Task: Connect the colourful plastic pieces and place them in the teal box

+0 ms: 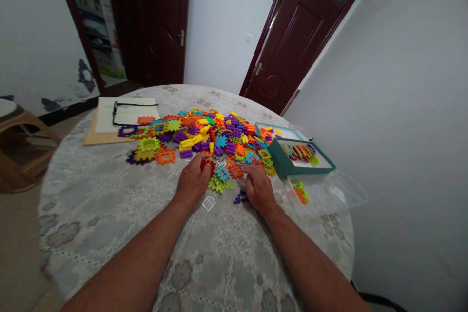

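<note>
My left hand (193, 179) is at the near edge of a heap of plastic building pieces, its thumb and fingers closed on a red toothed block (209, 166). My right hand (259, 186) rests to the right, index finger stretched to an orange square piece (236, 171) and thumb apart from it. Between the hands lie a blue toothed square (222, 173) and light green pieces (216, 185). A purple triangular piece (240, 197) is beside my right thumb. Nearer to me is a small white window-shaped piece (208, 203).
Behind the hands spreads the heap of yellow, purple and orange pieces (204, 134). A green box (280, 163) and a clear plastic tray (321, 204) with a few pieces stand right. Eyeglasses (114, 114) lie on papers at left on the round table (109, 195). A wall rises at right.
</note>
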Demonstrator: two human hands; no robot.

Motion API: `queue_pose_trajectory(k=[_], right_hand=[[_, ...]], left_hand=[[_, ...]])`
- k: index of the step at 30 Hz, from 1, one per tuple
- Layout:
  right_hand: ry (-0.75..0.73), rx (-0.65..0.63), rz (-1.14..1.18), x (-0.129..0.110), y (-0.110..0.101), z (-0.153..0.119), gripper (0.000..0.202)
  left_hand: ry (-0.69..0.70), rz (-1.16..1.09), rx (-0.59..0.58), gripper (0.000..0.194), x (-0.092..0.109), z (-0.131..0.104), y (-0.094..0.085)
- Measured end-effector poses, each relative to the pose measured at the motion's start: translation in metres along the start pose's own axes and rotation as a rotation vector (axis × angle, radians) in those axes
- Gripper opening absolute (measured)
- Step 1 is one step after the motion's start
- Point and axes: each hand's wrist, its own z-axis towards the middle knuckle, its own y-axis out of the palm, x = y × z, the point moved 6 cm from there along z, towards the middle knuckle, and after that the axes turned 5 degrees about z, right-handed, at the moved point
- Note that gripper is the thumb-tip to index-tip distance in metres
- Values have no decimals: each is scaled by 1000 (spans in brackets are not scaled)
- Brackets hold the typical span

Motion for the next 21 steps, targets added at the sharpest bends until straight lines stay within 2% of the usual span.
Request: queue_pose_trajectory(k=[5, 9, 14, 17, 21], right_hand=[[18, -47, -16, 13, 1, -6, 33], [-52, -180, -15, 1, 4, -7, 30], [-102, -345, -96, -16, 14, -8, 49], [-137, -393, -144, -25, 25, -7, 57], [-125, -415, -147, -31, 37, -3, 49]], left_hand=[[-37, -76, 25, 37, -2, -1, 2], [-51, -106, 46, 38, -3, -2, 1], [-58, -132, 52, 35, -5, -1, 2], [-84, -166, 57, 29, -5, -1, 2], [-71, -172, 42, 20, -2, -1, 2]])
